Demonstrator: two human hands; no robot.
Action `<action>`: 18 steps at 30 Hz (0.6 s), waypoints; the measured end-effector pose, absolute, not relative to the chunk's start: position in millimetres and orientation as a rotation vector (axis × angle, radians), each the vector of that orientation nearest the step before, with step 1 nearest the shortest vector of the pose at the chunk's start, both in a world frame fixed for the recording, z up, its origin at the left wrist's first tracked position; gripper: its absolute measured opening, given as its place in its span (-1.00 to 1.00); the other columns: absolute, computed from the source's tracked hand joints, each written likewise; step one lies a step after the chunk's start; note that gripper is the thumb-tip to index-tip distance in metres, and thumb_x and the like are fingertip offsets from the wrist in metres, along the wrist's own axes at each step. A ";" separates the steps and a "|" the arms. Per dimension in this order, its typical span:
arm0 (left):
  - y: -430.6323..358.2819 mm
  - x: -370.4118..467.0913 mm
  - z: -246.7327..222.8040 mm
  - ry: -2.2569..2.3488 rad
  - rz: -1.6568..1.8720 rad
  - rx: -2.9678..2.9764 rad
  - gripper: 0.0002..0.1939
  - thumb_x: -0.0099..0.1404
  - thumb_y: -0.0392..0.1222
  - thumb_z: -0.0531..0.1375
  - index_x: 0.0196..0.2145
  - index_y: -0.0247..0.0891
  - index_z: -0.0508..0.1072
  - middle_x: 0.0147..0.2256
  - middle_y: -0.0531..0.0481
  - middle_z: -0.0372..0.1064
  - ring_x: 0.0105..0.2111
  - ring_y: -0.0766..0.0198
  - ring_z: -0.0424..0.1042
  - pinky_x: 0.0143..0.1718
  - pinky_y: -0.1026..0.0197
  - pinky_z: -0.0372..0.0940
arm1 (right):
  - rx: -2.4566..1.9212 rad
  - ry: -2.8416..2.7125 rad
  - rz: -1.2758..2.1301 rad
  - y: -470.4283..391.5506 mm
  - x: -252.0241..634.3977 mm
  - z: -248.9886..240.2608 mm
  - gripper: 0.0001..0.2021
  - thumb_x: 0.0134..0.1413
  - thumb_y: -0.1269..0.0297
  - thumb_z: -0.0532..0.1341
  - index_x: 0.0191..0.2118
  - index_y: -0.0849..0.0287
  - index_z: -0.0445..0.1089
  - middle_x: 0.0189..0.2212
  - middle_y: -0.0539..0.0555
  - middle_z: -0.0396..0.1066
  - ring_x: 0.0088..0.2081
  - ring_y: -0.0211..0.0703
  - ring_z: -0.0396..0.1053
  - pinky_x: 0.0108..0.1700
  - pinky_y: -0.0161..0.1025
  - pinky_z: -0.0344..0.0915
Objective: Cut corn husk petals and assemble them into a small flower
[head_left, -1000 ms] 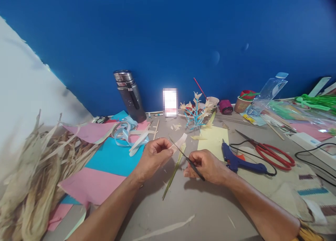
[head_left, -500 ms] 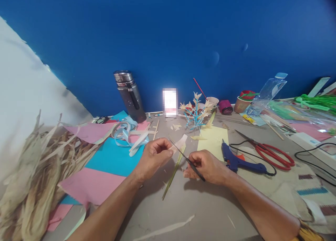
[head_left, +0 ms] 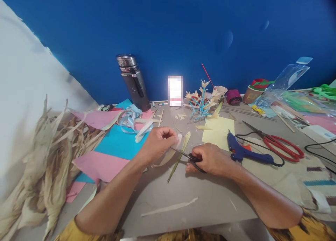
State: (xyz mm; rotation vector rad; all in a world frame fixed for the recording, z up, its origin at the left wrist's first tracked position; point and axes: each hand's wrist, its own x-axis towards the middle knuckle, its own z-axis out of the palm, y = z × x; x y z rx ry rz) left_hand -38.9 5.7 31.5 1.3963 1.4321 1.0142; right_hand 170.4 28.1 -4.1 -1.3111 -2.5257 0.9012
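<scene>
My left hand (head_left: 160,143) is closed, pinching a pale strip of dried husk (head_left: 166,158) that hangs below the fingertips. In my right hand (head_left: 208,160) is a pair of small black scissors (head_left: 195,161), its blades pointing left at the husk strip. Whether the blades touch the strip I cannot tell. Between the hands, a green-edged husk strip (head_left: 179,158) lies on the table. Beyond them stands a bunch of pale husk flowers (head_left: 201,101) on light-blue stems.
A blue glue gun (head_left: 248,153) and large red-handled scissors (head_left: 283,146) lie at right. Dried husks (head_left: 49,164) are heaped at left beside coloured paper (head_left: 119,143). At the back are a flask (head_left: 133,83), a blurred bright rectangle (head_left: 175,91) and a leaning plastic bottle (head_left: 288,76).
The husk strip now hangs downward from my left hand instead of pointing up to the right. The scissors have turned in my right hand, and their handles look wider apart. The view has shifted.
</scene>
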 end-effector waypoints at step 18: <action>10.8 -33.3 21.5 1.058 1.360 0.544 -0.74 -0.03 -0.23 0.41 -0.47 -0.29 0.38 -0.55 0.10 0.31 -0.52 0.41 0.29 -0.56 0.37 0.16 | -1.195 -1.749 1.427 33.4 170.3 -10.1 -0.72 -0.08 0.10 0.34 -0.35 0.19 0.35 -0.53 -0.04 0.31 -0.52 -0.29 0.19 -0.48 -0.33 0.14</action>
